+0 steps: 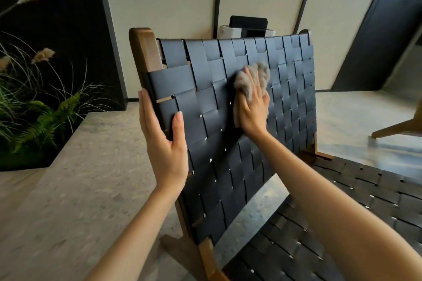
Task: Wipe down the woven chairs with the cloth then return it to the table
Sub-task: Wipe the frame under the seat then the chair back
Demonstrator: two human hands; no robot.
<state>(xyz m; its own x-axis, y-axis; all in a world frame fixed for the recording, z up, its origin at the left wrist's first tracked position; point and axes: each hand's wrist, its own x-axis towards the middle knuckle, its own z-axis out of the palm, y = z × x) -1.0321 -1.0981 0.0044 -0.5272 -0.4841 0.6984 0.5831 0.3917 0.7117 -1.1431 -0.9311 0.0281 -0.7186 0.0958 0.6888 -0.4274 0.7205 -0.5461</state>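
Observation:
A woven chair (205, 107) with black straps and a brown wooden frame fills the middle of the view, its backrest facing me and its seat at the lower right. My left hand (163, 143) grips the backrest's left edge, thumb on the front straps and fingers behind the frame. My right hand (252, 107) presses a crumpled grey-beige cloth (253, 75) flat against the upper middle of the backrest; the cloth bulges out above my fingers.
Ferns and dry grasses (34, 107) stand in a planter at the left. A white container with a dark panel (247, 27) shows behind the chair top. The wooden leg of another chair (397, 129) juts in at the right. The floor is pale stone.

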